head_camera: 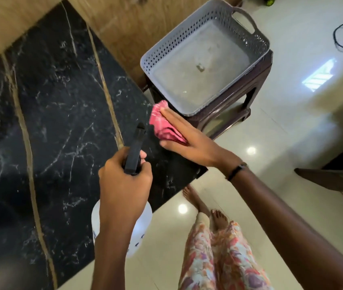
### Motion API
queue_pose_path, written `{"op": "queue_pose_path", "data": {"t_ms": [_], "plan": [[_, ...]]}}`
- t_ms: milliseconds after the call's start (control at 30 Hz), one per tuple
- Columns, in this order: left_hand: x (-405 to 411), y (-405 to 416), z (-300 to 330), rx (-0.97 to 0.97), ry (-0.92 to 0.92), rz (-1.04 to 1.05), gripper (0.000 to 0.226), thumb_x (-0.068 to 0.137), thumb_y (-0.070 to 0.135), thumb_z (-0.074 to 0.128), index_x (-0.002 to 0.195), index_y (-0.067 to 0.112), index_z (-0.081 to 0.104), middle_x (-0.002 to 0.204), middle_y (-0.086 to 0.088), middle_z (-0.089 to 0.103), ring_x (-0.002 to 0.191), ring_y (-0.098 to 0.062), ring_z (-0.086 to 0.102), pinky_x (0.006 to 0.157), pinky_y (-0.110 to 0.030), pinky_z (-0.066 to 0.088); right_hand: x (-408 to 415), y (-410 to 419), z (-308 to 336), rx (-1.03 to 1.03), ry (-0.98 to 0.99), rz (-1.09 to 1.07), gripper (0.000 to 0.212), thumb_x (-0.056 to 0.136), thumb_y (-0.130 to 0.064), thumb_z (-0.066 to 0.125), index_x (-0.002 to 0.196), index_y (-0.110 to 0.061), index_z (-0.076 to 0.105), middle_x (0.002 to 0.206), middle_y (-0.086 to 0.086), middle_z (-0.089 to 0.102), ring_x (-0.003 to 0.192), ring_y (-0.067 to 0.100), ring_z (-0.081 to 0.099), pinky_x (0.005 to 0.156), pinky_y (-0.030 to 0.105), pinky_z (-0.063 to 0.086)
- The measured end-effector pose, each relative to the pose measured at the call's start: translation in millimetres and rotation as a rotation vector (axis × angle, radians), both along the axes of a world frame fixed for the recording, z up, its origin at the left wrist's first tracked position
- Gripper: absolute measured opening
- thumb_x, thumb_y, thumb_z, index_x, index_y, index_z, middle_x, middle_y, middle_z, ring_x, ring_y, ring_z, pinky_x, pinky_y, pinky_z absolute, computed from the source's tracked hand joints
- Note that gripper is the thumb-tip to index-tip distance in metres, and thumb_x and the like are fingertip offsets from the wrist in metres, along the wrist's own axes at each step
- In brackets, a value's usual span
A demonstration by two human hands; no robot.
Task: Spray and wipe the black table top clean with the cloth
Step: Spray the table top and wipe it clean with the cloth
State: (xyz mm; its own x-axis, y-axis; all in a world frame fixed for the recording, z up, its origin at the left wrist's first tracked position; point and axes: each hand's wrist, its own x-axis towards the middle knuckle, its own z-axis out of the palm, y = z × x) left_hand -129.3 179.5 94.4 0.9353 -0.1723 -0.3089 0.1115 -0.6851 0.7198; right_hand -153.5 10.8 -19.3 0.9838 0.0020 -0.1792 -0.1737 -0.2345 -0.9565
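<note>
Nearest, left hand (pixel 124 181) has fingers curled round the black trigger head of a white spray bottle (pixel 103 218), held over the near edge of the black marble bench (pixel 51 105); bottle prob. rigid, w/ liquid weight, best held at the neck; further out, right hand (pixel 189 141), fingers straight, presses the pink cloth (pixel 158 120) flat at the bench's right edge; cloth soft, bunches easily; beyond, grey perforated basket (pixel 256 41) on a brown stool (pixel 237 101).

The left hand (pixel 124 181) has its fingers curled tight around the neck of what it holds, the forearm coming up from below. The right hand (pixel 189 141) lies flat with straight fingers pressing down, its arm stretched from the lower right.
</note>
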Motion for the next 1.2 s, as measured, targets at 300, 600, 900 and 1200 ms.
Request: {"op": "queue_pose_path", "data": {"t_ms": [300,600,900,1200], "plan": [[64.3,-17.1,0.6,0.063,0.002,-0.045,0.022,0.082,0.007,0.062,0.073,0.027,0.063,0.066,-0.011,0.061,0.053,-0.021,0.049,0.053,-0.028,0.043,36.4,-0.9,1.8,-0.044,-0.023,-0.033,0.077,0.092,-0.033,0.059,0.153,-0.026,0.011,0.161,-0.007,0.006,0.146,0.003,0.007,0.119,0.025,0.015],[98.2,-44.8,-3.8,0.092,0.045,0.027,0.027,0.08,0.013,0.063,0.071,0.038,0.065,0.057,0.003,0.061,0.052,-0.021,0.048,0.056,-0.038,0.048,33.3,-5.9,6.0,-0.084,-0.016,0.009,0.08,0.09,-0.04,0.06,0.152,-0.034,0.01,0.161,-0.013,0.005,0.146,0.008,0.015,0.116,0.039,0.029],[143.5,-69.1,4.3,0.138,0.003,0.148,0.024,0.081,0.016,0.063,0.069,0.036,0.065,0.053,0.012,0.059,0.044,-0.01,0.048,0.053,-0.041,0.048,178.7,-13.4,-0.6,0.009,-0.072,0.039,0.08,0.091,-0.026,0.063,0.153,-0.017,0.013,0.162,0.004,0.003,0.147,0.02,0.012,0.118,0.04,0.023],[191.2,-92.3,4.7,0.051,0.009,0.268,0.034,0.082,0.011,0.063,0.06,0.037,0.064,0.049,0.007,0.058,0.042,-0.011,0.048,0.052,-0.033,0.044,179.3,-18.5,-12.0,-0.082,-0.109,0.143,0.084,0.089,-0.036,0.062,0.153,-0.02,0.01,0.162,0.001,-0.004,0.149,0.026,0.002,0.113,0.059,0.027]]}}
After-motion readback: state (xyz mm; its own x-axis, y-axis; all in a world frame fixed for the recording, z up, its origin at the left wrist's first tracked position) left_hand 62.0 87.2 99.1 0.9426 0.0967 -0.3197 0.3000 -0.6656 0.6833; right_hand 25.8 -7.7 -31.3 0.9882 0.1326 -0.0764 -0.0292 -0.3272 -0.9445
